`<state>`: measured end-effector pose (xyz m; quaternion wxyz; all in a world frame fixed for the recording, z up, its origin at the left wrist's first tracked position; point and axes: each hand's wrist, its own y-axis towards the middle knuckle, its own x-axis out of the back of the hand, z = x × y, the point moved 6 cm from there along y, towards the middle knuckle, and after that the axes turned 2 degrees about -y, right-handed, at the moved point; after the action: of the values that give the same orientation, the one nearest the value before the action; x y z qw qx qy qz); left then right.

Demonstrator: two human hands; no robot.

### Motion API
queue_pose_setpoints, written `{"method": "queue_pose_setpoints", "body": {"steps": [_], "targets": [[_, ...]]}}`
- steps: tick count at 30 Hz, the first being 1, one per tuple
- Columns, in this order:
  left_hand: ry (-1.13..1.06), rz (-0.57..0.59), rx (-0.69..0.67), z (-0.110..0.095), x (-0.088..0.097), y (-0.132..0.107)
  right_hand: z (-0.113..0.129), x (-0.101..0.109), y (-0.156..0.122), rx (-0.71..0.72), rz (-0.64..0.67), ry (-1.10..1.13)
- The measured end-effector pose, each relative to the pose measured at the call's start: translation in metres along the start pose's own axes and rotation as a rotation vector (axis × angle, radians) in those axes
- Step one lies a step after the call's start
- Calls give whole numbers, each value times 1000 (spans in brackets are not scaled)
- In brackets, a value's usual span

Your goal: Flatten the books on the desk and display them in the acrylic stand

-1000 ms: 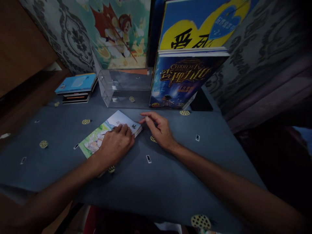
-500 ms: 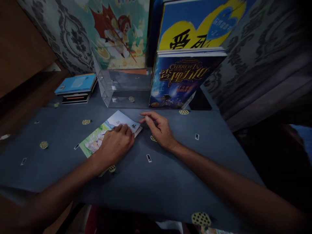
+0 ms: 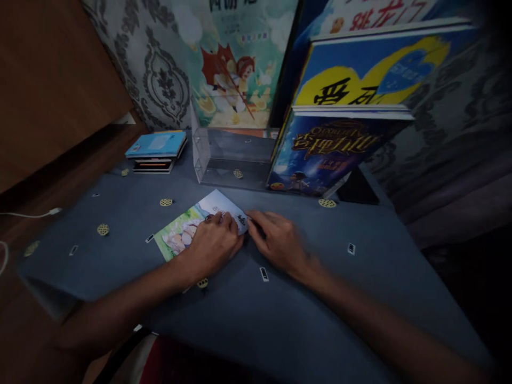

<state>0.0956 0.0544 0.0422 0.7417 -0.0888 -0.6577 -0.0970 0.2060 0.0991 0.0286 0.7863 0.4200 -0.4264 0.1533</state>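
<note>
A picture book (image 3: 180, 232) lies at a slant on the dark blue-grey tablecloth, its cover pale blue and green with an illustration. Across its lower right part rests my left hand (image 3: 216, 240), fingers bent and pressing on the cover. My right hand (image 3: 280, 240) is at the book's right corner, thumb and fingertips closed together at its edge. Whether the fingertips have cover or pages between them is hard to make out. Part of the cover is hidden under my left hand.
Behind stands a clear acrylic book rack (image 3: 232, 178). A dark blue book (image 3: 316, 154), a blue-and-yellow book (image 3: 360, 69) and a green illustrated book (image 3: 236, 69) stand there. Several books are stacked at the left under a light blue book (image 3: 156, 144). A white cable (image 3: 36, 214) lies far left.
My right hand has moved left to the book's right corner, and its fingers have closed there. My left hand stays on the book. The whole view has shifted.
</note>
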Motion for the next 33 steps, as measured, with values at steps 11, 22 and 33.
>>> {"method": "queue_pose_setpoints", "body": {"steps": [11, 22, 33], "targets": [[-139, -50, 54, 43, -8, -4, 21, -11, -13, 82, 129, -221], [-85, -87, 200, 60, -17, -1, 1, -29, 30, -37, 237, -165], [-87, -114, 218, 62, -18, 8, -12, -40, 42, -42, 216, -135]]}}
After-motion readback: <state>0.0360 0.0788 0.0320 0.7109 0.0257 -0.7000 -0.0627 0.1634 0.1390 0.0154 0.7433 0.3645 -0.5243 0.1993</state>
